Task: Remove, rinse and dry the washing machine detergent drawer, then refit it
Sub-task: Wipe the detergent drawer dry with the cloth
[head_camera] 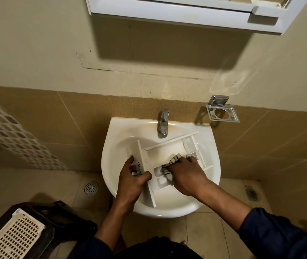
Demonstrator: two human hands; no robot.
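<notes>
A cream basket (16, 238) with little holes sits on a dark stool (61, 219) at the near left. A round drain (91, 188) is in the floor beside the sink (111, 139).

The left hand (132, 182) grips the front of the drawer (167, 143), with the thumb on one side and the fingers curled round the other. The right hand (186, 176) is curled over a stripy cloth (169, 165) and presses it into the drawer.

The drawer is white, with small boxes inside and black letters on its front. It lies tilted in the sink bowl, its far end near the tap (163, 124).

A shiny metal holder (222, 113) hangs on the wall to the right. A white cabinet (186, 12) is high above.
</notes>
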